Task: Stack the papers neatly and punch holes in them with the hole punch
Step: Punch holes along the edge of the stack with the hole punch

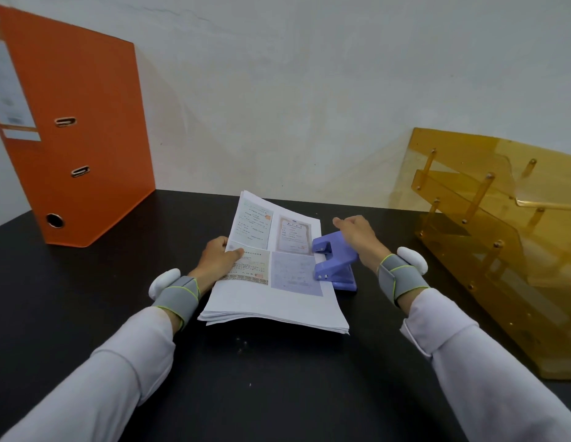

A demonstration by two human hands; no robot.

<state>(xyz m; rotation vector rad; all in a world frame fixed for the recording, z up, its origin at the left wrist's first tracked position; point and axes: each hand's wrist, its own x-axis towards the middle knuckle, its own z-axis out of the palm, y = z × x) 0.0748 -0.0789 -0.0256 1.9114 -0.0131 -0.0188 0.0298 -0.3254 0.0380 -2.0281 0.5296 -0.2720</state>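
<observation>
Resting flat on the lever of the hole punch (333, 261), the right hand (357, 239) has its fingers extended and closes on nothing. The left hand (218, 258) pins the left edge of the papers (271, 282), thumb on top and fingers apparently beneath. Stacking appears largely done: the stack lies mid-counter (278, 393), its right edge fed into the punch's slot. Near-edge sheets remain slightly fanned. Whether holes are yet cut cannot be told; the press seems in hand or imminent. Top sheet shows four printed document panels; punch is lilac plastic.
</observation>
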